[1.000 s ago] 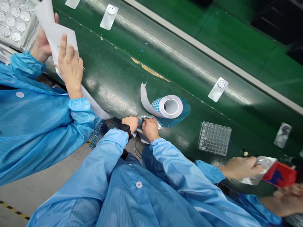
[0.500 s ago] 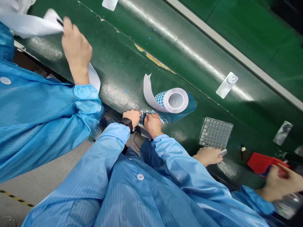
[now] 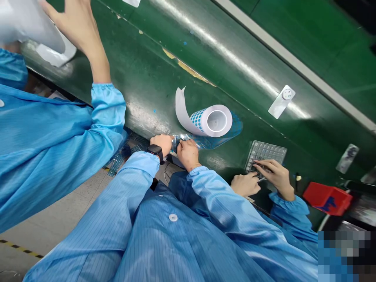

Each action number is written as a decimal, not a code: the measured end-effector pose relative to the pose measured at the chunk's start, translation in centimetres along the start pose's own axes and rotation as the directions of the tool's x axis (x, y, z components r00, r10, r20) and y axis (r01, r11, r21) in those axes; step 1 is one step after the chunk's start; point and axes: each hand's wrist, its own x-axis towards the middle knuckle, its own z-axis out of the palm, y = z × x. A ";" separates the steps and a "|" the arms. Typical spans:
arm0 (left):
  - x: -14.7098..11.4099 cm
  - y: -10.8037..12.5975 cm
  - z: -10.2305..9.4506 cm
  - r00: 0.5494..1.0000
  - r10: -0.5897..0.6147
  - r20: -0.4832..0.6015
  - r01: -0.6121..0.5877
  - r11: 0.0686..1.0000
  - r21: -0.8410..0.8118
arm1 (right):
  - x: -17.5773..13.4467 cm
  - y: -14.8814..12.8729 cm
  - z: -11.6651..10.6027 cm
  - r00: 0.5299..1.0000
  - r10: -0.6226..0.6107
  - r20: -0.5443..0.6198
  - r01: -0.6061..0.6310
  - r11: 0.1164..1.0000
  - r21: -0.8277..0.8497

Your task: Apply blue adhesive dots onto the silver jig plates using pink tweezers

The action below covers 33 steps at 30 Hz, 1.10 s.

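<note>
My left hand (image 3: 162, 143), with a black watch (image 3: 155, 152) at its wrist, is closed at the bench's near edge on the end of a clear film strip (image 3: 211, 143) with blue marks. Close beside it, my right hand (image 3: 188, 154) has its fingers bent and closed on the same strip; the fingertips are partly hidden. From my hands the strip runs right and curves round behind a roll (image 3: 217, 120) of white-backed tape with blue dots. A loose white tail (image 3: 182, 105) curls up at the roll's left side.
At left, a co-worker's hand (image 3: 82, 31) is by a blurred white sheet (image 3: 32, 27). At right, another co-worker's hands (image 3: 273, 176) work over a clear tray (image 3: 270, 150) of small cells, near a red box (image 3: 327, 197). White plates (image 3: 281, 102) lie on the green bench (image 3: 141, 70).
My hands stay on the film strip with little visible movement. The left co-worker's hand has moved up and opened. The right co-worker's hand has come from the red box to the tray.
</note>
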 end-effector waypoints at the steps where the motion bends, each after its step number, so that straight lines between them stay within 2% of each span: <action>1: 0.0 0.0 0.0 1.000 0.000 0.000 0.000 1.000 0.002 | 0.0 -0.1 -0.1 1.000 0.003 0.002 -0.003 1.000 -0.002; 8: -0.1 0.1 -0.3 1.000 -0.004 0.019 0.003 1.000 0.016 | -0.3 -0.3 -0.2 1.000 0.003 -0.029 -0.003 1.000 0.013; 26: -0.1 0.2 -0.7 0.999 0.002 0.040 -0.003 1.000 0.023 | -0.9 -0.1 -0.2 1.000 0.012 0.000 -0.012 0.997 0.071; 33: 0.0 0.2 -0.3 1.000 -0.010 0.028 0.010 1.000 0.018 | -1.4 0.1 0.0 1.000 -0.011 -0.026 0.013 0.998 0.067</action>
